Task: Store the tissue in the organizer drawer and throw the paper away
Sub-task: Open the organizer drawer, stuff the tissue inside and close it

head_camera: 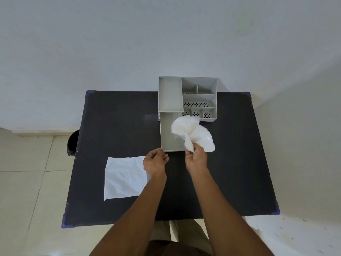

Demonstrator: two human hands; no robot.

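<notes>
Head view, right hand (196,159) pinching tissue (193,133) over open drawer (168,133)

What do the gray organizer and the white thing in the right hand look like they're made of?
The organizer looks like molded plastic, matte gray: thin even walls, rows of punched holes in the compartment floors. The white bundle in the right hand looks like a tissue pack in thin glossy film, judging by its sheen and crinkles, though that is uncertain.
</notes>
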